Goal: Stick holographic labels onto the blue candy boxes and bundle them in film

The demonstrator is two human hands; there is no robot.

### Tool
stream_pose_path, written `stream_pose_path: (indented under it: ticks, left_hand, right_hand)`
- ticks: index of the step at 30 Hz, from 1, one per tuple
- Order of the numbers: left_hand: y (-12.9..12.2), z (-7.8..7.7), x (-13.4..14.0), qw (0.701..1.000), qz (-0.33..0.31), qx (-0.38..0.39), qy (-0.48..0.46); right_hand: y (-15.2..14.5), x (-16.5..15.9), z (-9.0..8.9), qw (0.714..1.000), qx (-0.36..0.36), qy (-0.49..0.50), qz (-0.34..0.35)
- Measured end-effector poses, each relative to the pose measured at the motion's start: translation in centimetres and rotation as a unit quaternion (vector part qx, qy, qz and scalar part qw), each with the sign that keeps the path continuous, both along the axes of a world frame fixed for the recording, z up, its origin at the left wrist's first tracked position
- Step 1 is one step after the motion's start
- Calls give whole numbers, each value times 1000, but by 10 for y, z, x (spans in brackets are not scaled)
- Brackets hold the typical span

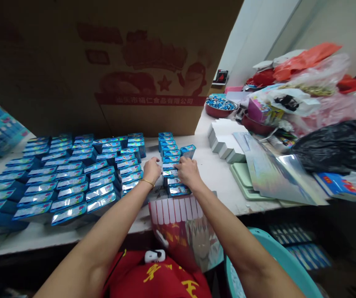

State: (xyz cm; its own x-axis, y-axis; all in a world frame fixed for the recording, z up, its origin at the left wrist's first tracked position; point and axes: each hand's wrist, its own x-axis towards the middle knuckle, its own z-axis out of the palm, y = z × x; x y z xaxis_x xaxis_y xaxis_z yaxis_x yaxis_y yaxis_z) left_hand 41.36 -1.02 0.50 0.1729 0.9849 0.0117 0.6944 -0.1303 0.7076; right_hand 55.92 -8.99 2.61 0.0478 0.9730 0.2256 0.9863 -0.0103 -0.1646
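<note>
Small blue boxes stand upright in a short column (171, 159) on the white table in front of me. My left hand (152, 170), with a gold bangle at its wrist, is at the column's left side, its fingers curled with nothing visible in them. On the other side, my right hand (188, 171) has its fingertips bent against the edge of a blue box (169, 166) in the column; its grip is partly hidden. Just beyond that hand stands a single blue box (187, 150), slightly apart. Many more blue boxes (69, 201) fill the table to the left in rows.
A large cardboard carton (153, 118) walls off the back. White folded cartons (226, 138), a pale green scale (243, 182), silvery sheets (265, 174) and a bowl of blue packets (219, 106) lie right. A red bag (178, 231) hangs at the front edge above a turquoise tub (265, 240).
</note>
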Motion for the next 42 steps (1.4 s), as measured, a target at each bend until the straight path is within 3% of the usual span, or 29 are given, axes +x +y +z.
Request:
stream_pose_path:
  ticks: [2,4,6,8,11,15,17,22,25,29,32,36,39,42]
  left_hand:
    - [-13,13,-5,994,-21,109,7]
    - [-35,24,-8,977,-97,191,-2]
    - [-61,29,-9,956,-212,205,7]
    - [-85,28,-5,938,-282,200,27]
    - [-113,23,5,925,-316,206,54]
    - [-131,24,18,902,-375,193,90]
    - [-131,32,19,906,-380,157,104]
    - [-105,56,4,930,-336,102,112]
    - [-86,60,-7,931,-337,67,126]
    - [-71,49,-16,931,-343,27,123]
    - [-68,41,-19,928,-347,33,131]
    - [-66,36,-23,923,-334,88,170]
    - [-62,34,-27,928,-322,111,152]
    - [-55,34,-28,963,-265,57,16]
  right_hand:
    - [-15,22,3,995,50,77,-25]
    - [-39,50,3,983,106,144,-31]
    - [-67,74,-2,979,105,173,17]
    - [-94,88,-10,980,55,175,75]
    - [-117,87,-19,979,-6,175,108]
    - [-122,66,-10,959,12,237,152]
    - [-119,56,3,958,53,223,171]
    - [-99,32,20,971,143,12,193]
    - [-86,18,4,961,178,-51,207]
    - [-80,5,-24,947,216,-53,233]
    - [-85,-3,-20,951,199,17,237]
    - [-79,-4,19,950,154,237,136]
    - [-54,3,37,900,91,426,25]
    - [-23,6,33,809,31,583,-69]
